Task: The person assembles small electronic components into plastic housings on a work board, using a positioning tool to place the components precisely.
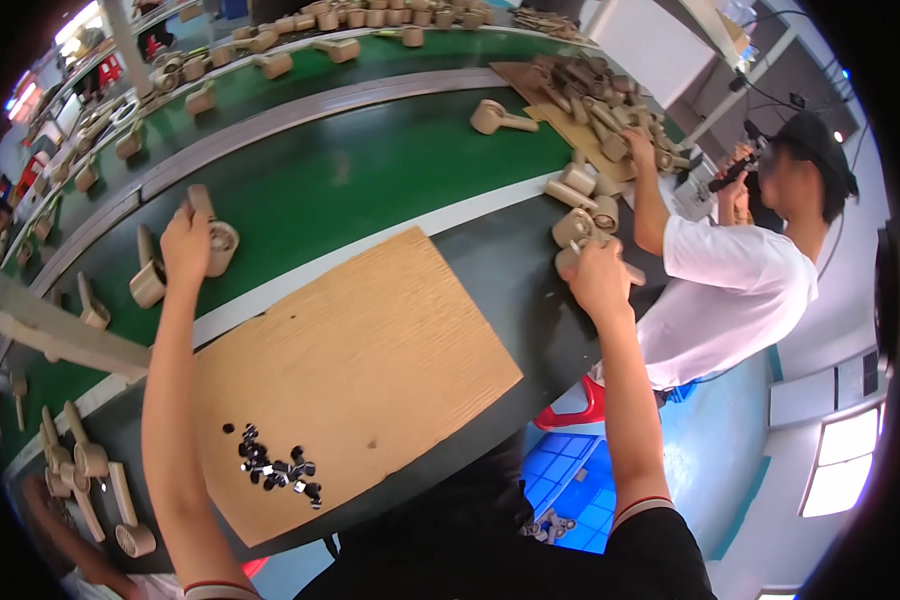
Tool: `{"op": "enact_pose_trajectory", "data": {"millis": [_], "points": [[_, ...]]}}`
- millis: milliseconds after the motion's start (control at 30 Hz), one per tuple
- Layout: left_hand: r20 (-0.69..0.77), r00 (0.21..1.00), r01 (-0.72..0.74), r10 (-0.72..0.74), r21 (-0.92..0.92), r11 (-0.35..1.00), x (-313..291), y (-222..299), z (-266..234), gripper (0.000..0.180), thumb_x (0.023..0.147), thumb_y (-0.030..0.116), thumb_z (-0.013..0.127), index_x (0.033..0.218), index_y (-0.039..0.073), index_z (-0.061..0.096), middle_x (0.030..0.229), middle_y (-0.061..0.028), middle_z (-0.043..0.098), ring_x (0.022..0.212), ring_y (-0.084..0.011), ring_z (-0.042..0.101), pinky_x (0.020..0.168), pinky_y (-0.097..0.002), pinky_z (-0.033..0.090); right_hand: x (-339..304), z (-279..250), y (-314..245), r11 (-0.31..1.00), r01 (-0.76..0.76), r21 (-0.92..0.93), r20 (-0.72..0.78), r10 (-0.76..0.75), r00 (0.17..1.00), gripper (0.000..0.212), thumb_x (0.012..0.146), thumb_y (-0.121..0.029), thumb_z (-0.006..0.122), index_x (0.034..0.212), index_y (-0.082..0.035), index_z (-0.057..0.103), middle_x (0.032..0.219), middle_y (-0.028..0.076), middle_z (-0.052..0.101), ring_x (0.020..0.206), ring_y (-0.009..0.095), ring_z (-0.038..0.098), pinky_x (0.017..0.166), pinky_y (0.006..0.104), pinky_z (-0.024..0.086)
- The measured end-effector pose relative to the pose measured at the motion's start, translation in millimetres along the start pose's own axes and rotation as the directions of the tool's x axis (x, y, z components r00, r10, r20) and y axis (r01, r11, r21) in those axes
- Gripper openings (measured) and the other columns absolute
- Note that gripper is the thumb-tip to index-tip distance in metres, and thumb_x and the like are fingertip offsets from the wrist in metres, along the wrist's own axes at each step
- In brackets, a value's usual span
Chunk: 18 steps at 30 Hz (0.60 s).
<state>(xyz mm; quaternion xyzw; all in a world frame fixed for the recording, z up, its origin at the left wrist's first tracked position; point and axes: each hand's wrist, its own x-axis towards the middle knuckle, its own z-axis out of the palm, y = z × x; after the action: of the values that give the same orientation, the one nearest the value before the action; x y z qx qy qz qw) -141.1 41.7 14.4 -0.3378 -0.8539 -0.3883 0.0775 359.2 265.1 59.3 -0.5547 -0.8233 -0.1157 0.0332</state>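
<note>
Out over the green conveyor belt, my left hand (185, 243) is closed on a beige hair dryer body (220, 245), whose round end faces up. Another hair dryer body (148, 282) lies on the belt just left of it. On the right, my right hand (602, 277) has its fingers curled round a hair dryer body (568, 262) at the near end of a small group (576, 186). Between my arms lies a flat cardboard sheet (370, 330). Several small black parts (275, 465) are scattered on its near left corner.
A co-worker in a white shirt (735, 290) stands at right, one hand (638, 148) reaching to a large hair dryer pile (600, 100). Another person's arm (80, 545) shows at lower left beside more bodies (90, 460). A metal post (60, 320) crosses the left side; blue crates (570, 480) sit below.
</note>
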Motion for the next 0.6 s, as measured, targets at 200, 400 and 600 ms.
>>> {"op": "enact_pose_trajectory", "data": {"millis": [200,400,600], "points": [[0.050,0.958,-0.249,0.281,-0.339,0.907,-69,94,-17,0.024,0.089,0.012,0.059,0.111,0.002,0.062,0.091,-0.0162,0.065,0.079,-0.0279,0.063,0.068,-0.0386,0.050,-12,-8,-38,0.985,0.129,0.115,-0.059,-0.123,0.991,0.032,0.076,-0.007,0.073,0.104,-0.001,0.059,0.105,0.020,0.057,0.085,0.041,0.066,0.071,0.0479,0.055],[0.970,0.242,0.970,0.006,-0.242,0.007,-124,133,-23,0.051,0.097,0.044,0.049,0.123,0.001,0.054,0.097,-0.0090,0.065,0.091,-0.0192,0.065,0.074,-0.0387,0.054,-57,-58,-160,0.433,0.748,0.503,-0.446,-0.612,0.653,0.037,0.075,0.004,0.064,0.109,-0.007,0.058,0.115,0.015,0.055,0.079,0.036,0.065,0.060,0.0417,0.055],[0.765,0.629,0.754,-0.135,-0.643,-0.130,-117,54,-20,0.047,0.096,0.041,0.053,0.121,0.001,0.055,0.102,-0.0096,0.065,0.084,-0.0196,0.063,0.074,-0.0400,0.056,-134,-34,-238,-0.043,0.638,0.769,-0.411,-0.798,0.441,0.035,0.072,0.008,0.060,0.104,-0.006,0.066,0.111,0.010,0.058,0.083,0.026,0.066,0.068,0.0345,0.055]]}}
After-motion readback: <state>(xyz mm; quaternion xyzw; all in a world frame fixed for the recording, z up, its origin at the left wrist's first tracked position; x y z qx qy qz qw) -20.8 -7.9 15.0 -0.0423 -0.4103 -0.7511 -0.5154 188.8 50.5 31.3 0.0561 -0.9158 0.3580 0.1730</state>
